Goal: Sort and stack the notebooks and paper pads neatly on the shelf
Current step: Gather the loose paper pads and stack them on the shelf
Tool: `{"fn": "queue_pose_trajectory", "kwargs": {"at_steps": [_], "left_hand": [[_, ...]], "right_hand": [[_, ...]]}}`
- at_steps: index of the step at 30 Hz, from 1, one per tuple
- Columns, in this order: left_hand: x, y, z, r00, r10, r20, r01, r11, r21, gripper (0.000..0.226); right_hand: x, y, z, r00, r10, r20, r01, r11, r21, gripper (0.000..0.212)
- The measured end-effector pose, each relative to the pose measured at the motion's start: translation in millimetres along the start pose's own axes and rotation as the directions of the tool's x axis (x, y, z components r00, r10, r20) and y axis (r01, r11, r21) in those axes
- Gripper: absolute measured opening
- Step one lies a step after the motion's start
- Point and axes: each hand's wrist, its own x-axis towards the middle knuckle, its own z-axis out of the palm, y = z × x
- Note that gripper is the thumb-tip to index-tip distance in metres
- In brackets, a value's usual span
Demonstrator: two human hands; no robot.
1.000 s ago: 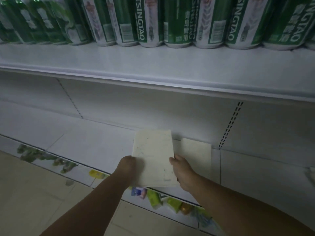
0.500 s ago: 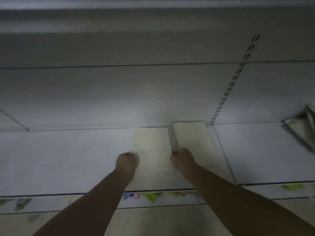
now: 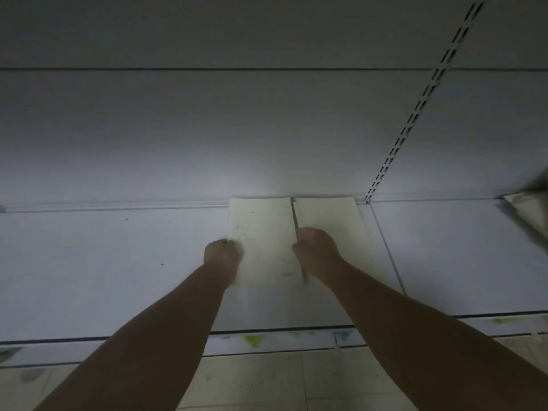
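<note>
White shelf (image 3: 118, 277): left hand (image 3: 221, 258) and right hand (image 3: 318, 252) grip pad (image 3: 264, 229) (marks illegible).

White shelf (image 3: 118, 277), dimly lit. Two pale pads lie flat on it side by side, the left pad (image 3: 264, 232) and the right pad (image 3: 326, 215), a thin gap between them, far edges at the back panel (image 3: 207, 129). Far right, blurred papers (image 3: 530, 209) rest on it.
</note>
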Motion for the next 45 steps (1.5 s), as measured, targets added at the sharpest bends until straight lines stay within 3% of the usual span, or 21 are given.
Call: {"fn": "queue_pose_trajectory", "kwargs": {"at_steps": [3,6,9,11,14,17,21,25,30,35,39,45], "left_hand": [[-4,5,0,0.998,0.055,-0.026,-0.046,0.963,0.267,0.037],[-6,15,-8,0.998,0.055,0.028,-0.061,0.925,0.374,0.053],[-20,34,-20,0.983,0.109,0.15,-0.177,0.8,0.573,0.055],[-39,50,-27,0.949,0.214,0.233,-0.316,0.658,0.684,0.056],[-76,78,-34,0.831,0.371,0.414,-0.536,0.336,0.774,0.058],[-112,117,-31,0.712,0.428,0.556,-0.647,0.092,0.757,0.058],[-167,173,8,0.486,0.548,0.68,-0.752,-0.134,0.645,0.057],[-236,202,61,0.269,0.552,0.789,-0.816,-0.304,0.491,0.059],[-319,224,120,0.118,0.493,0.862,-0.82,-0.441,0.364,0.061],[-405,233,194,0.08,0.474,0.877,-0.833,-0.451,0.32,0.061],[-462,228,255,0.074,0.489,0.869,-0.84,-0.439,0.319,0.06],[-508,225,304,-0.024,0.46,0.887,-0.782,-0.562,0.27,0.058]], "right_hand": [[-4,10,-9,0.999,-0.046,0.004,0.046,0.993,-0.106,0.049],[-15,19,-27,0.994,-0.102,0.033,0.107,0.963,-0.247,0.057],[-23,26,-52,0.98,-0.145,0.135,0.193,0.843,-0.502,0.062],[-31,26,-68,0.981,-0.142,0.134,0.194,0.791,-0.581,0.063],[-50,17,-91,0.983,-0.158,0.097,0.183,0.752,-0.634,0.064],[-75,6,-118,0.98,-0.195,0.043,0.177,0.749,-0.639,0.065],[-124,17,-164,0.985,-0.166,-0.044,0.1,0.764,-0.638,0.064],[-172,54,-217,0.985,-0.095,-0.141,-0.02,0.759,-0.651,0.066],[-223,106,-283,0.952,-0.064,-0.301,-0.153,0.751,-0.643,0.069],[-276,167,-340,0.924,-0.065,-0.376,-0.177,0.8,-0.573,0.068],[-313,225,-381,0.923,-0.071,-0.379,-0.186,0.78,-0.598,0.067],[-331,275,-438,0.919,-0.051,-0.391,-0.208,0.78,-0.591,0.067]]}}
